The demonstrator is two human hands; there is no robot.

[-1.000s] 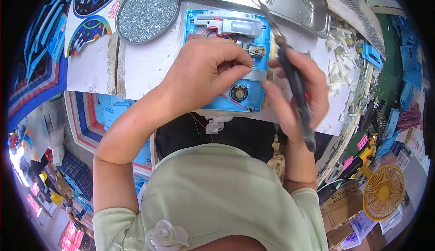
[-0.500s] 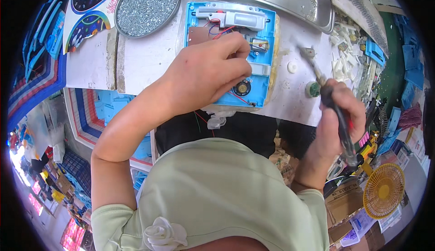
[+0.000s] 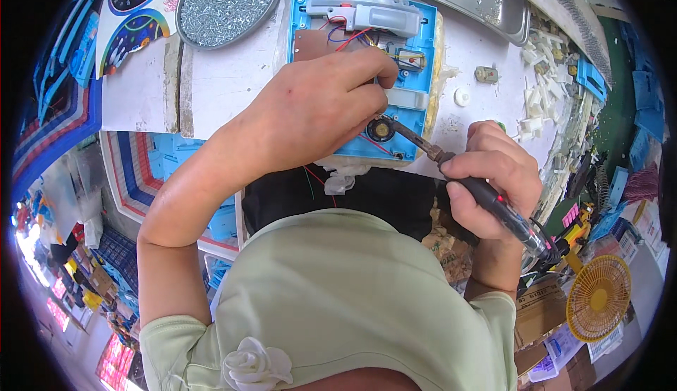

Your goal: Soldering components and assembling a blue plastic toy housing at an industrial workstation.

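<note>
My right hand grips a soldering iron with a black handle and a small red light. Its metal tip reaches to the round black speaker in the lower part of a blue plastic housing. Over the housing's left side, my left hand is closed, thumb and fingers pinched together near the speaker. What the pinch holds is hidden. Red and blue wires, a brown board and a grey plastic part sit inside the housing.
A round tray of small screws stands at the upper left, and a steel tray at the upper right. On the table's right lie a small motor, a white round piece and many white plastic parts. A yellow fan is at lower right.
My right hand has brought the soldering iron down and left, from above the small motor to the speaker. My left hand has stayed nearly in place.
</note>
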